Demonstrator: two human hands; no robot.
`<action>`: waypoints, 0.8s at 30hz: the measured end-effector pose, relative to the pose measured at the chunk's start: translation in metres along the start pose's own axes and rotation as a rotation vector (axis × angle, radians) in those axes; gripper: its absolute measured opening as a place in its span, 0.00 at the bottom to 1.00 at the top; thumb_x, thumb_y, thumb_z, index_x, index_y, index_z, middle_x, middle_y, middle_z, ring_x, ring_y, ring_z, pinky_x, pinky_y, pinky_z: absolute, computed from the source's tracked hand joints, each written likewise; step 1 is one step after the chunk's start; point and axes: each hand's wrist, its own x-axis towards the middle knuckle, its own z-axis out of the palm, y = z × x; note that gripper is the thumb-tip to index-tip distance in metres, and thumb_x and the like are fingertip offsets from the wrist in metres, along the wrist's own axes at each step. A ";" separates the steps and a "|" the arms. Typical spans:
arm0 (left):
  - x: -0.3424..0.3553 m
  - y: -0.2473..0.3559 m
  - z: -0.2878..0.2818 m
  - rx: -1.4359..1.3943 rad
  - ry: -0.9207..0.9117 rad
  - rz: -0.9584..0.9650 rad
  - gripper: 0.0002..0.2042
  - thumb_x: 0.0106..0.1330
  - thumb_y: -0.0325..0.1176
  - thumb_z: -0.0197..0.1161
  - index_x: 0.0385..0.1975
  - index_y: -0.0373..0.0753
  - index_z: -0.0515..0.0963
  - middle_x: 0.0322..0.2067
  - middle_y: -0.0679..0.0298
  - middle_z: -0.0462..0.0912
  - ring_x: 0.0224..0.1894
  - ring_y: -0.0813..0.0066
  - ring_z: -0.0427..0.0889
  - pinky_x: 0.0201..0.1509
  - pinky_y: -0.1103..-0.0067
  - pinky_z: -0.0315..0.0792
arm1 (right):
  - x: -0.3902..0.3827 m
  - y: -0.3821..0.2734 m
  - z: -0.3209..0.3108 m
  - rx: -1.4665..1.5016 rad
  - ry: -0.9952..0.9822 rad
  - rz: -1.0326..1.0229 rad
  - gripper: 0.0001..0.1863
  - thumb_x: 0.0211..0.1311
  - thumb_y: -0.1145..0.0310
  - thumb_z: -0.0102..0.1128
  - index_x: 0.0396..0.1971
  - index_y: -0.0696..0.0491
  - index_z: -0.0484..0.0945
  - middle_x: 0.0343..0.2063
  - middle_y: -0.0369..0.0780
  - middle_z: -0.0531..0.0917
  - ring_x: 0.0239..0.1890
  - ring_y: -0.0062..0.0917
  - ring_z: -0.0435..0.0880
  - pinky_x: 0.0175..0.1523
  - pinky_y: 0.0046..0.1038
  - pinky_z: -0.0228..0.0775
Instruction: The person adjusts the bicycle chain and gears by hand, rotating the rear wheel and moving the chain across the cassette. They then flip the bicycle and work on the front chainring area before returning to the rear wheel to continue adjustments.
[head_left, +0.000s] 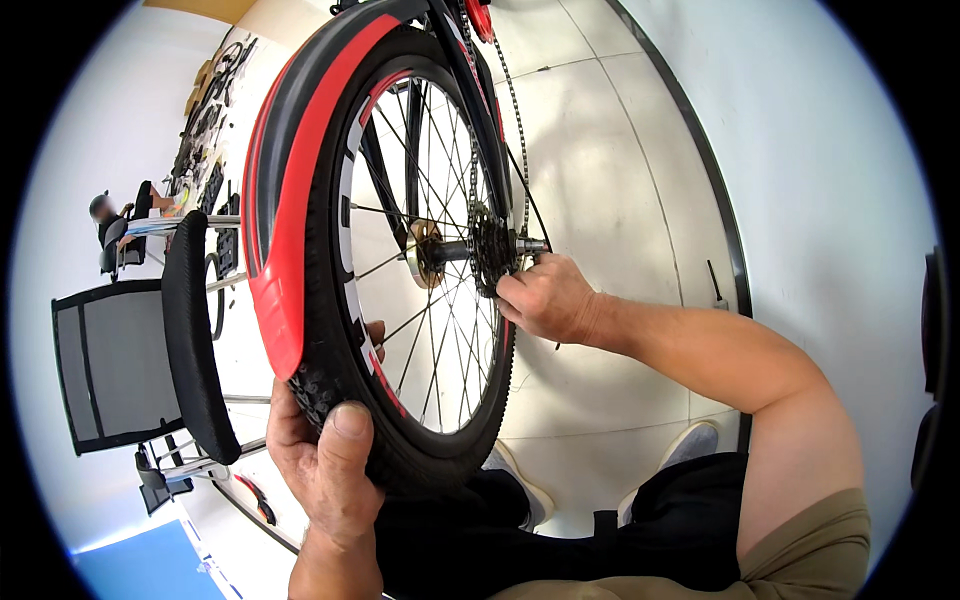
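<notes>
A bicycle's rear wheel stands before me, its black knobby tyre [440,462] nearest and a red and black mudguard [285,300] arching over its left side. My left hand [325,465] is closed round the tyre, thumb on the near tread and fingertips showing past the rim. At the hub, my right hand [548,300] has its fingers curled together beside the cassette [490,250], just below the axle end [532,245]. What those fingers pinch is hidden. A chain [521,130] runs up along the black frame [482,130]. A brass-coloured disc [425,255] sits on the hub's other side.
A black mesh chair [120,365] stands close on the left. Behind it, a long surface [222,110] carries many scattered parts, and a person [108,220] sits farther off. A white wall [820,200] with dark skirting [735,240] bounds the tiled floor [610,180] on the right.
</notes>
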 end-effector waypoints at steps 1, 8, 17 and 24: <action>0.000 0.000 0.000 -0.005 -0.004 -0.005 0.37 0.67 0.48 0.68 0.68 0.28 0.64 0.56 0.40 0.79 0.54 0.57 0.85 0.50 0.74 0.83 | 0.000 0.001 0.001 -0.023 -0.005 -0.013 0.13 0.52 0.71 0.71 0.20 0.49 0.71 0.11 0.35 0.76 0.15 0.32 0.79 0.25 0.32 0.71; -0.001 0.003 0.005 -0.030 0.060 -0.013 0.39 0.63 0.49 0.73 0.66 0.27 0.67 0.54 0.43 0.81 0.43 0.71 0.83 0.45 0.80 0.79 | 0.000 0.001 -0.006 -0.039 -0.058 -0.026 0.07 0.47 0.75 0.63 0.20 0.49 0.73 0.14 0.34 0.79 0.18 0.31 0.83 0.29 0.34 0.74; -0.001 -0.003 -0.003 0.033 -0.007 0.073 0.35 0.70 0.47 0.62 0.69 0.27 0.63 0.55 0.39 0.79 0.54 0.54 0.84 0.54 0.68 0.83 | -0.017 -0.040 -0.022 0.364 -0.390 0.337 0.08 0.65 0.66 0.60 0.28 0.52 0.75 0.17 0.41 0.79 0.23 0.43 0.83 0.34 0.44 0.76; 0.003 -0.001 0.007 0.037 -0.018 0.148 0.30 0.75 0.42 0.55 0.67 0.23 0.64 0.54 0.37 0.80 0.56 0.50 0.84 0.64 0.63 0.76 | -0.023 -0.043 -0.024 0.480 -0.237 0.544 0.08 0.68 0.66 0.57 0.39 0.55 0.75 0.22 0.45 0.81 0.27 0.45 0.84 0.36 0.46 0.75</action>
